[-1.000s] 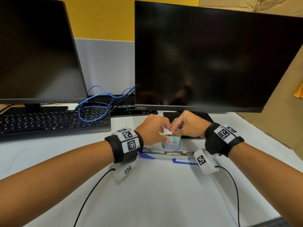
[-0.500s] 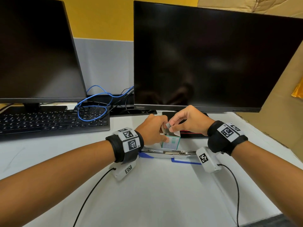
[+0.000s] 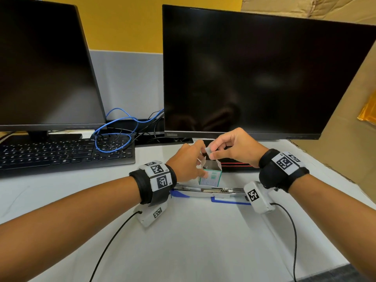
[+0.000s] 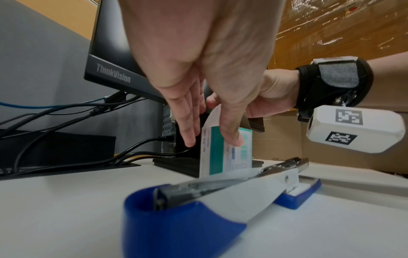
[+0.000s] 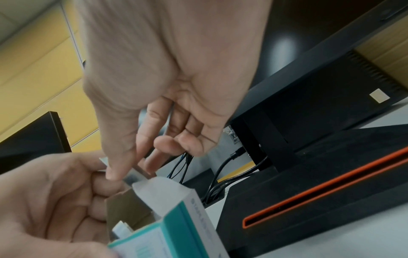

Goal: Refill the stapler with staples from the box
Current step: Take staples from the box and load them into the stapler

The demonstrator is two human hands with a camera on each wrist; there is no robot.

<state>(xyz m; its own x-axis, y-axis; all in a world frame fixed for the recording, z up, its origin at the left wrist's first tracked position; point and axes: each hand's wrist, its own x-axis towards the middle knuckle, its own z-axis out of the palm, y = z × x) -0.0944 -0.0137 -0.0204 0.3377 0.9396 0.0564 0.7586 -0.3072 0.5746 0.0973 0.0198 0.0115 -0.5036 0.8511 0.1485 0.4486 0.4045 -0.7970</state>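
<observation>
A small teal and white staple box (image 3: 210, 177) stands upright on the desk with its top flaps open. My left hand (image 3: 200, 167) grips it, thumb on the front face and fingers behind. Just above the open top, my right hand (image 3: 211, 152) pinches a short grey strip of staples (image 3: 208, 149) between thumb and forefinger; the right wrist view shows the strip (image 5: 134, 176) clear of the box (image 5: 176, 235). A blue and white stapler (image 3: 207, 191) lies opened flat in front of the box, its metal channel facing up, also near the lens in the left wrist view (image 4: 198, 200).
Two dark monitors (image 3: 254, 74) stand at the back, the right one's black base with a red stripe (image 3: 236, 165) just behind the box. A black keyboard (image 3: 61, 153) with a blue cable (image 3: 114, 137) lies at left. Cardboard (image 3: 350, 119) lines the right side.
My right hand has risen from the box top with a strip of staples pinched in it. The box flaps now stand open. My left hand stays on the box.
</observation>
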